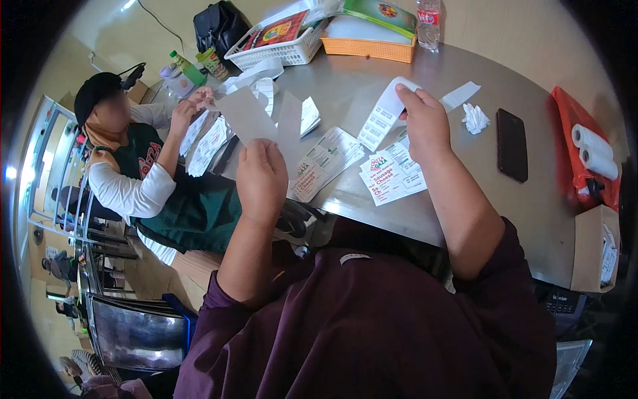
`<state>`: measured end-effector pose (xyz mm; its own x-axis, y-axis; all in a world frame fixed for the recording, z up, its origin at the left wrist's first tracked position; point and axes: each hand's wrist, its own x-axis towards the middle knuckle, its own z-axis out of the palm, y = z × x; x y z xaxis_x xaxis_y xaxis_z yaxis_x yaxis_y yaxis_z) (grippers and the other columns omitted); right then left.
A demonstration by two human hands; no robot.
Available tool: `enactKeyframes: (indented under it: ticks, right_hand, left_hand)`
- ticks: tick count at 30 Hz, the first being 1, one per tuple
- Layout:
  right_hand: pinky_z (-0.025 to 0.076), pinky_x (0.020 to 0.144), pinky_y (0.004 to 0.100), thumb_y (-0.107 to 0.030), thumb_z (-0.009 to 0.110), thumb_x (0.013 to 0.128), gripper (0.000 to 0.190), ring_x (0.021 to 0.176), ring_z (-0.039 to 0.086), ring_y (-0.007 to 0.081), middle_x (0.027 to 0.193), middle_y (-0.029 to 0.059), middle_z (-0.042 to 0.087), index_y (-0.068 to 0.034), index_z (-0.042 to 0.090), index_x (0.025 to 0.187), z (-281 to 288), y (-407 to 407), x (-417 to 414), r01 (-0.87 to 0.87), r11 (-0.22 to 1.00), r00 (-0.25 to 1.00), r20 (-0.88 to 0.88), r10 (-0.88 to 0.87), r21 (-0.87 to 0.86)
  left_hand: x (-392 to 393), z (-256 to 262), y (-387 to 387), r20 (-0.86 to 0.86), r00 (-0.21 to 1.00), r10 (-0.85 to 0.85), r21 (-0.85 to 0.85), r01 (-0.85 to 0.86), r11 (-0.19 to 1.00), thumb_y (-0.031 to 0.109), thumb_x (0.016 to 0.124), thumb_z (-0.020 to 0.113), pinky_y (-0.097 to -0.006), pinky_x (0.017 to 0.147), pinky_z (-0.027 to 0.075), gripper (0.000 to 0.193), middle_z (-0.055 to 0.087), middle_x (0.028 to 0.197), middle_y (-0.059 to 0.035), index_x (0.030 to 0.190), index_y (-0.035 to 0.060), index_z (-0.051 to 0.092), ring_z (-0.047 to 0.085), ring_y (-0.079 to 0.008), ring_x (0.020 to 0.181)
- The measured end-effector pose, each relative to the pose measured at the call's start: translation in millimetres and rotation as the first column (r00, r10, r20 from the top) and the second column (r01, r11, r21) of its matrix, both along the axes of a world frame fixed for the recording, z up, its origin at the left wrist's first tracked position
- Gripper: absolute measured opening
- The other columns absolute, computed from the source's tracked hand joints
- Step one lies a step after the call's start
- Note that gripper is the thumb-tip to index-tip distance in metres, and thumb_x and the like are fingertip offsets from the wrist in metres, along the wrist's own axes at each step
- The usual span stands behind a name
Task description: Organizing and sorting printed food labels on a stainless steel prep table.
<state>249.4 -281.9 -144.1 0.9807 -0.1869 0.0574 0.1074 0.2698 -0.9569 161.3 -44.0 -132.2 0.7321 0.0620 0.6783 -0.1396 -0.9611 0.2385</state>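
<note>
My left hand (263,172) grips pale paper sheets (247,113) that fan upward, their plain sides towards me. Pinched between the thumb and fingers of my right hand (427,122) is a white strip of printed labels (381,115). That strip hangs down over the steel table (344,82). Below it lies a small pile of printed labels (391,172) with red and green print, partly covered by my right wrist. Nearer my left hand rests a thicker fanned stack of similar labels (329,162).
At the left, a co-worker (144,184) handles paper above stacks of slips (212,142). A white basket (299,52), an orange basket (369,48) and a water bottle (428,27) stand at the back. To the right lie crumpled paper (475,118), a phone (512,144) and white rolls (595,152) on a red bag.
</note>
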Motion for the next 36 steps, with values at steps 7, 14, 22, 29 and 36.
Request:
enactKeyframes:
  ticks: [7,14,22,29,36]
  right_hand:
    - [0.045,0.076,0.0305,-0.015,0.059,0.088,0.021,0.083,0.056,0.015,0.092,0.0063,0.062,0.0,0.06,0.103,-23.6,7.3,-6.2,-0.077,0.909,0.989,0.082,0.12,-0.409]
    - [0.044,0.091,0.0344,-0.015,0.045,0.097,0.037,0.103,0.056,0.0222,0.117,0.0161,0.055,0.004,0.042,0.128,-34.9,-12.3,10.7,-0.332,0.939,0.942,0.024,0.335,-0.091]
    - [0.044,0.09,0.0371,-0.017,0.059,0.089,0.045,0.104,0.055,0.0278,0.116,0.0183,0.055,0.004,0.044,0.125,-36.2,10.6,26.3,-0.15,0.871,0.933,0.224,0.281,-0.468]
    - [0.047,0.08,0.0399,-0.012,0.073,0.079,0.046,0.094,0.055,0.0323,0.107,0.02,0.055,0.006,0.048,0.113,4.8,33.9,-40.6,0.316,0.599,0.912,0.409,0.022,-0.736]
    - [0.041,0.093,0.0317,-0.013,0.042,0.099,0.029,0.107,0.053,0.0208,0.116,0.0142,0.057,0.005,0.052,0.119,-39.6,3.2,11.9,0.004,0.678,0.866,0.342,0.365,-0.735]
  left_hand:
    - [-42.7,12.8,10.1,-0.16,0.987,-0.03,-0.402,-0.037,0.915,0.01,0.083,0.058,-0.0402,0.068,0.05,0.012,0.062,0.082,-0.02,0.091,0.001,0.059,0.062,-0.035,0.076]
    - [-137.2,19.2,60.2,-0.061,0.994,-0.09,-0.55,0.042,0.834,0.014,0.084,0.056,-0.0391,0.07,0.046,0.013,0.057,0.078,-0.0179,0.084,0.0007,0.057,0.057,-0.0336,0.077]
    - [-220.8,26.6,110.2,-0.263,0.956,0.133,-0.733,-0.288,0.616,0.018,0.086,0.054,-0.0352,0.067,0.048,0.02,0.061,0.079,-0.0157,0.085,-0.001,0.057,0.061,-0.0249,0.073]
    - [-221.3,20.0,105.0,-0.208,0.976,0.07,-0.828,-0.214,0.518,0.019,0.089,0.053,-0.0319,0.066,0.047,0.019,0.061,0.078,-0.0102,0.087,-0.0001,0.057,0.058,-0.0173,0.072]
    - [-205.4,24.6,87.6,-0.177,0.984,-0.005,-0.89,-0.158,0.427,0.02,0.09,0.052,-0.0302,0.064,0.046,0.021,0.059,0.075,-0.0066,0.088,0.0003,0.057,0.055,-0.013,0.069]
